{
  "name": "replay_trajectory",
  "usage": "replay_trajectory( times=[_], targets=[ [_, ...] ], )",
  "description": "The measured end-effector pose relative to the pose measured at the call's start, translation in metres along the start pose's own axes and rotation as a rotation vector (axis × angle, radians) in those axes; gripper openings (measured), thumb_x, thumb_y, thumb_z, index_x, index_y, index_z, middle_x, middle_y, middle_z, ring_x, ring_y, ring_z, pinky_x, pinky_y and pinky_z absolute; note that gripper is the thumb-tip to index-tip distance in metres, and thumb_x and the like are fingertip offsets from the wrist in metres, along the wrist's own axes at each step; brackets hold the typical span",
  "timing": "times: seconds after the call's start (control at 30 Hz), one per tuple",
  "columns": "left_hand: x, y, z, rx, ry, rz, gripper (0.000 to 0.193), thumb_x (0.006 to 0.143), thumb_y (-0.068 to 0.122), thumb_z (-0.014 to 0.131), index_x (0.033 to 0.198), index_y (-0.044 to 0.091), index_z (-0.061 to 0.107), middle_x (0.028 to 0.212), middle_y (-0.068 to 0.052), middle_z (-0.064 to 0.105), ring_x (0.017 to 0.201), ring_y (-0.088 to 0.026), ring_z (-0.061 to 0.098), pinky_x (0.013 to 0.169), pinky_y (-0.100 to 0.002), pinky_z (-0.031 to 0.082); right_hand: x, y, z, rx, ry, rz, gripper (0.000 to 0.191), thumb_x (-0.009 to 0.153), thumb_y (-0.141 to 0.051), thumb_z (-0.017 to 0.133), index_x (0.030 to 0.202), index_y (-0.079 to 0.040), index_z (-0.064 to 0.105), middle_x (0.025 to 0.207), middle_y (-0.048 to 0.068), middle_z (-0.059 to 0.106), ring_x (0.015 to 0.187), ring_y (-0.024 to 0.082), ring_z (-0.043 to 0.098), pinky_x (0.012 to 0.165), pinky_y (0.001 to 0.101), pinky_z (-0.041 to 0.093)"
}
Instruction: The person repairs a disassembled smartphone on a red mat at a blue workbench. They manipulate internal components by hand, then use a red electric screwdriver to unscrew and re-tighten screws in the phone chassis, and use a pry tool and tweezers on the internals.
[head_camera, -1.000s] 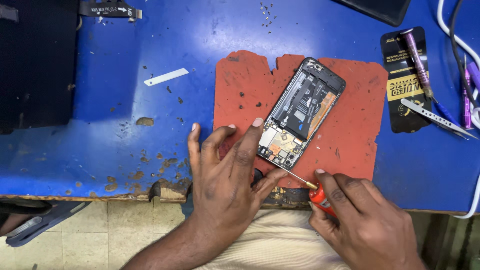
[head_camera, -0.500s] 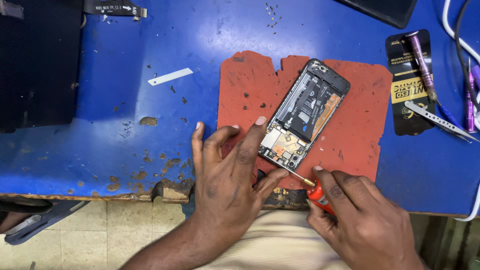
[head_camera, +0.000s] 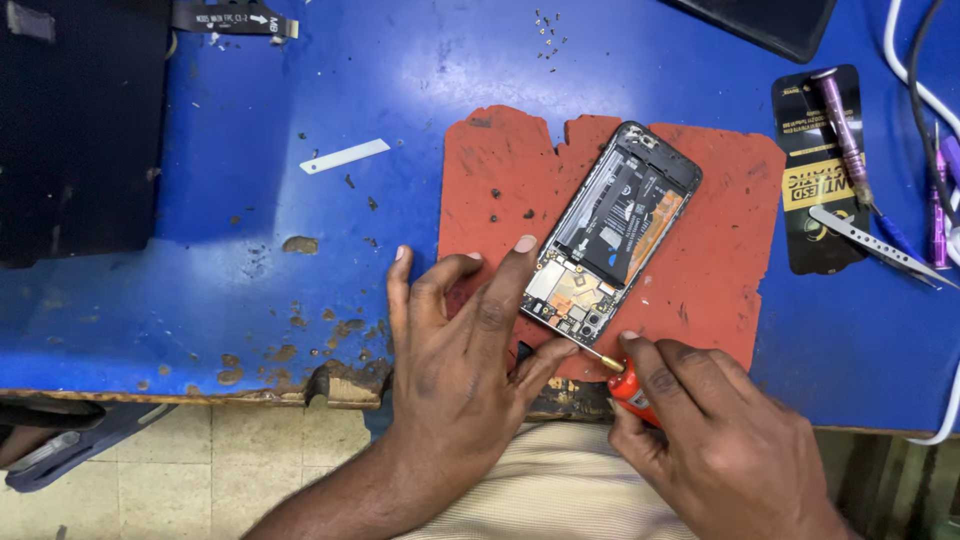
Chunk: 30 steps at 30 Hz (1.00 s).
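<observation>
Your left hand (head_camera: 465, 350) lies flat, steadying the opened phone (head_camera: 612, 232) — long axis up-right; right hand (head_camera: 720, 440) grips the screwdriver (head_camera: 628, 380) at its near end.

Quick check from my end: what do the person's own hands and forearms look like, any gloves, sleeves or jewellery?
Both are bare. The left hand has no glove, ring or watch, with short, plain nails, and its forearm shows no sleeve. The right hand is likewise ungloved and ringless; its wrist runs out of the picture, so a sleeve there cannot be told.
</observation>
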<state>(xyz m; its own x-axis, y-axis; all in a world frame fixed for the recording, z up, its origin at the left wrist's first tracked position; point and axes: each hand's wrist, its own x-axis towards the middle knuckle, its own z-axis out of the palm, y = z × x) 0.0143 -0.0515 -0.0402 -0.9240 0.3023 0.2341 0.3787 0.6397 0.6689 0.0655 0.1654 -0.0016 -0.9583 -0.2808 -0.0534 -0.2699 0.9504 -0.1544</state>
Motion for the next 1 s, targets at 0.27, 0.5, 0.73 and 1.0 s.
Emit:
replay_trajectory(
  times=[0.27, 0.5, 0.73, 1.0],
  targets=[
    [0.001, 0.0, 0.0, -0.004, -0.006, 0.001, 0.088, 0.089, 0.037, 0.082, 0.155, 0.008, 0.032, 0.117, -0.007, 0.068, 0.124, -0.034, 0.053, 0.117, -0.072, 0.02, 0.006, 0.0, -0.009, -0.036, -0.037, 0.003, 0.055, 0.077, -0.036, 0.081, 0.123, -0.008, 0.072, 0.103, 0.002, 0.07, 0.093, 0.019, 0.07, 0.065, 0.0352, 0.056],
    [0.001, 0.0, 0.0, -0.008, 0.007, 0.015, 0.088, 0.09, 0.036, 0.081, 0.155, 0.008, 0.031, 0.127, -0.008, 0.067, 0.126, -0.034, 0.051, 0.117, -0.072, 0.019, 0.009, 0.007, -0.014, -0.089, -0.077, -0.052, 0.055, 0.08, -0.039, 0.079, 0.124, -0.008, 0.072, 0.103, 0.002, 0.07, 0.093, 0.017, 0.07, 0.063, 0.0348, 0.056],
    [0.001, 0.0, 0.0, -0.011, 0.0, -0.002, 0.087, 0.089, 0.036, 0.082, 0.155, 0.008, 0.032, 0.122, -0.006, 0.068, 0.125, -0.033, 0.052, 0.117, -0.072, 0.02, 0.007, 0.013, -0.017, -0.103, -0.093, -0.1, 0.059, 0.079, -0.042, 0.079, 0.126, -0.007, 0.072, 0.103, 0.002, 0.069, 0.091, 0.017, 0.069, 0.061, 0.0337, 0.055],
    [0.0, -0.001, -0.001, -0.014, -0.029, -0.009, 0.086, 0.09, 0.034, 0.081, 0.156, 0.008, 0.031, 0.114, -0.005, 0.068, 0.125, -0.034, 0.051, 0.117, -0.072, 0.019, 0.003, 0.015, -0.016, -0.116, -0.08, -0.133, 0.06, 0.076, -0.041, 0.081, 0.124, -0.006, 0.072, 0.102, 0.003, 0.069, 0.09, 0.018, 0.07, 0.061, 0.0343, 0.055]
  ],
)
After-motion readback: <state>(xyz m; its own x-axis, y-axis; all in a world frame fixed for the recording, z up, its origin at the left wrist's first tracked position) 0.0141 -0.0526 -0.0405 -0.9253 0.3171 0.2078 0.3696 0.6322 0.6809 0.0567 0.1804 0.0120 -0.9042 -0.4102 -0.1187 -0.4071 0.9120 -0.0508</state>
